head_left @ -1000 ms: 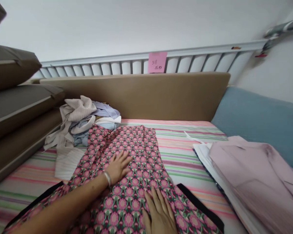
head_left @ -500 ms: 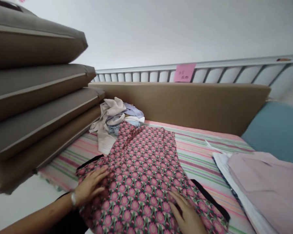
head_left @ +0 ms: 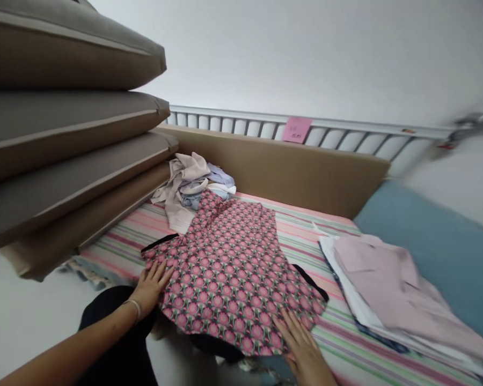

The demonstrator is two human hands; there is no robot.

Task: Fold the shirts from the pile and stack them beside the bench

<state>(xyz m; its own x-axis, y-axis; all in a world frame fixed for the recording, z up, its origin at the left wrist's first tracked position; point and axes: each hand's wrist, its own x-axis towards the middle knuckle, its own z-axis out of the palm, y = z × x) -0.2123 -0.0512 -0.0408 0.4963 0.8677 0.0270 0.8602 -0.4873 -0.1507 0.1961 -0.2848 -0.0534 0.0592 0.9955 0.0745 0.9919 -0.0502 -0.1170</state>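
A pink and green floral garment [head_left: 235, 273] with black trim lies spread flat on a striped bed sheet [head_left: 298, 236]. My left hand [head_left: 151, 284] rests open on the garment's left edge, fingers spread, a bracelet on the wrist. At the garment's lower right hem my right hand [head_left: 301, 351] lies flat and open, fingers stretched out on the fabric.
A heap of pale crumpled clothes [head_left: 191, 179] sits at the far left by the tan headboard [head_left: 290, 169]. Folded pink and white shirts [head_left: 386, 287] are stacked on the right, a blue cushion [head_left: 430, 244] behind them. Brown cushions [head_left: 64, 139] are stacked left. A pink note [head_left: 295, 130] hangs on the railing.
The view has pulled back and swung. My left hand slid from the garment's middle to its left edge; my right hand moved down to the lower right hem.
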